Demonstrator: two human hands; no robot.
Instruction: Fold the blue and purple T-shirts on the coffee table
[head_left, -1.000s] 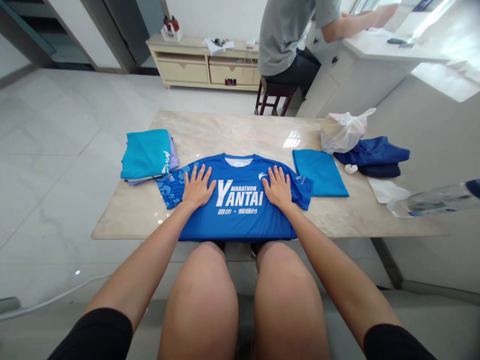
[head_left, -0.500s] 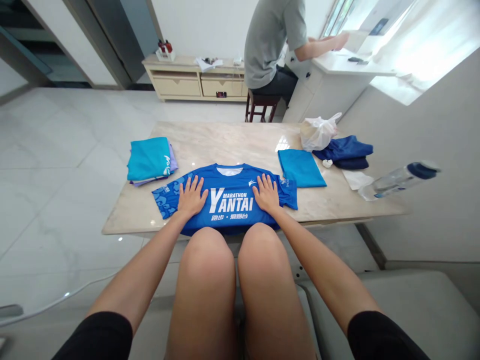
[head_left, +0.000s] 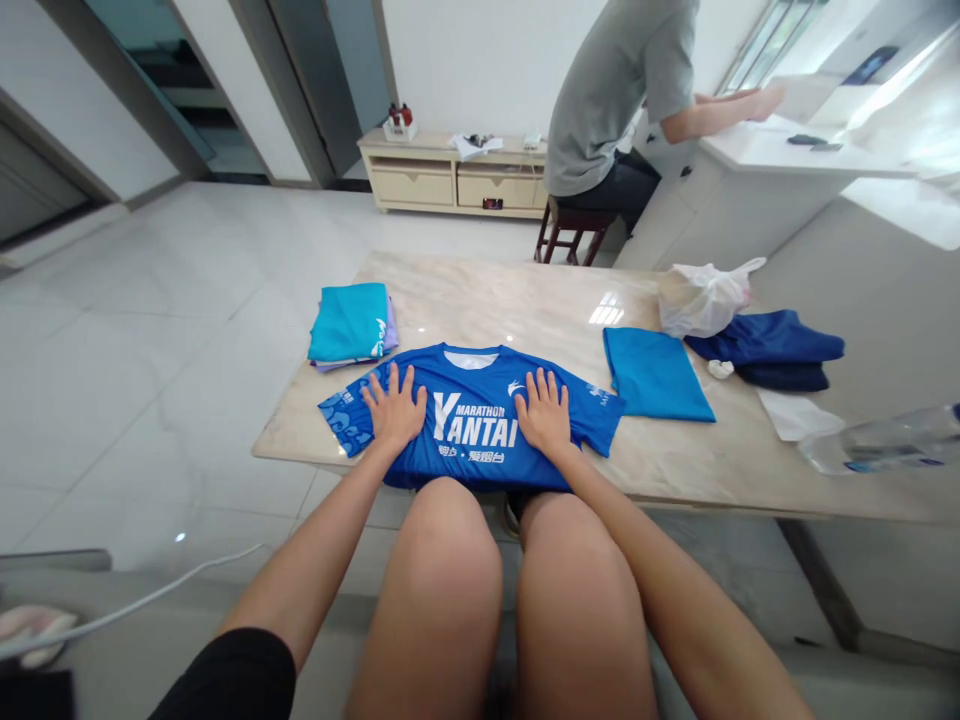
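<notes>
A blue short-sleeved "Yantai Marathon" T-shirt (head_left: 472, 425) lies spread flat, front up, at the near edge of a beige marble table (head_left: 510, 310). My left hand (head_left: 394, 408) presses palm down on its left chest, fingers spread. My right hand (head_left: 544, 412) rests the same way on the right chest. Neither hand grips anything. Just beyond the left sleeve sits a folded stack of teal and lilac garments (head_left: 349, 325). A flat folded teal cloth (head_left: 656, 375) lies past the right sleeve.
Navy clothes (head_left: 769, 350), a white plastic bag (head_left: 703, 300), a white paper sheet (head_left: 795, 415) and a water bottle (head_left: 885, 445) occupy the table's right side. Behind it, a seated person (head_left: 615, 110) works at a white counter (head_left: 780, 150). My knees sit below the near edge.
The head view has swung, so the table sits further right and lower in the frame. Both hands stay flat on the T-shirt, and nothing on the table has visibly moved.
</notes>
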